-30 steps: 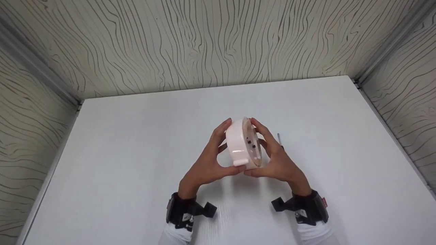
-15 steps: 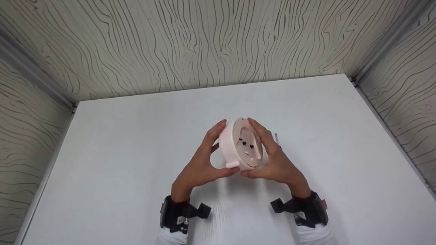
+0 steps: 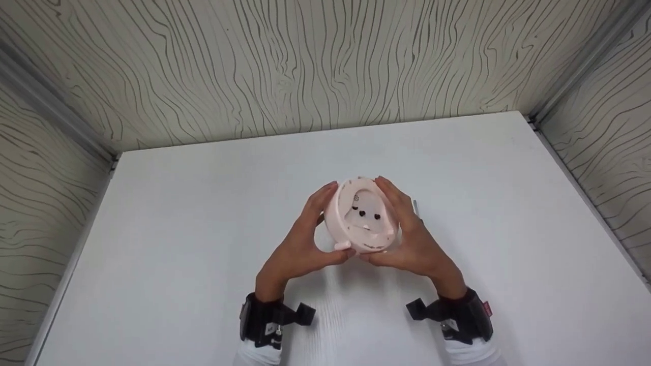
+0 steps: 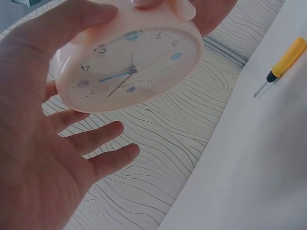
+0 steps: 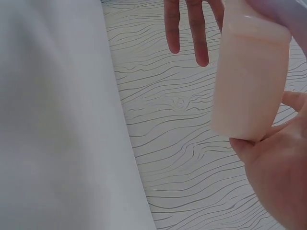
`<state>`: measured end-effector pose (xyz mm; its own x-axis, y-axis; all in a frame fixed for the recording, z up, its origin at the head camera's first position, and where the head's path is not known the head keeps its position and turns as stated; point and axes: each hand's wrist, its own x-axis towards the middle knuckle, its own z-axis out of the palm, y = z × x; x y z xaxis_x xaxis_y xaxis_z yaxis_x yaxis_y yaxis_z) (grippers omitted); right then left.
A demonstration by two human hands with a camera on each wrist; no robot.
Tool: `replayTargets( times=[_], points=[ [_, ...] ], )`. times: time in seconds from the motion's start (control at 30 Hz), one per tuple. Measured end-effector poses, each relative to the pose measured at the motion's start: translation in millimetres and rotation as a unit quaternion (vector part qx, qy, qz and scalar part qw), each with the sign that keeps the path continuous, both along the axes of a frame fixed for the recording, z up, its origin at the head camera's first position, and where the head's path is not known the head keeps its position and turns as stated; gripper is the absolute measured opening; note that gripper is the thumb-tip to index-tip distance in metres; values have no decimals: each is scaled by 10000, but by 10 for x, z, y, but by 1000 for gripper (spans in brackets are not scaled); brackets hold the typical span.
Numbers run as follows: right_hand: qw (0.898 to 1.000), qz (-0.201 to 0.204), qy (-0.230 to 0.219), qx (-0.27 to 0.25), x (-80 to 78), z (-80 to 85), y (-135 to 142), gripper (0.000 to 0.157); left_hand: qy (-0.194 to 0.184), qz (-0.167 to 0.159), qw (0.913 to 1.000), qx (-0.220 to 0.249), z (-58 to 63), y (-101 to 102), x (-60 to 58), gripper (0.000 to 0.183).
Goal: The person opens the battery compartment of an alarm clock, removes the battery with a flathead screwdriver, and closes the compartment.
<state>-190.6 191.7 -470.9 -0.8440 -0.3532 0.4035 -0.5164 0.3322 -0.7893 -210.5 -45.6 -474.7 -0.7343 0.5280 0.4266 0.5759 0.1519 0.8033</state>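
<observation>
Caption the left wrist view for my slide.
Left hand and right hand hold a pink clock, dial upside down; yellow-handled screwdriver on white table.

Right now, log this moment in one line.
left hand: grips pink clock | right hand: grips same clock | clock: back toward head camera | yellow-handled tool: on table

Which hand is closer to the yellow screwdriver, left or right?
The right hand. From the head camera, it hides most of the screwdriver. The left hand is farther away, on the other side of the pink clock.
</observation>
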Motion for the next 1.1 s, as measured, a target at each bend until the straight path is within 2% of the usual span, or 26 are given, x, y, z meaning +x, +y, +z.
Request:
replayTargets(
  times=[0.1,0.3,0.5,0.8,1.1],
  points=[
    [10000,-15,94,-9,26,-57,-18,114,-36,19,9999,-115,-24,-25,21,101],
    [9996,-69,237,108,16,-57,-13,115,-130,149,9980,-602,-6,-33,15,103],
    [9996,100,210,155,0,-54,-25,117,-308,305,9944,-969,-3,-52,29,105],
    [9995,180,217,173,-12,-65,-42,116,-465,472,9903,-1218,-3,-70,36,107],
    [9986,30,147,505,-23,-86,-50,117,-469,622,9862,-1462,-28,-64,36,104]
  ],
)
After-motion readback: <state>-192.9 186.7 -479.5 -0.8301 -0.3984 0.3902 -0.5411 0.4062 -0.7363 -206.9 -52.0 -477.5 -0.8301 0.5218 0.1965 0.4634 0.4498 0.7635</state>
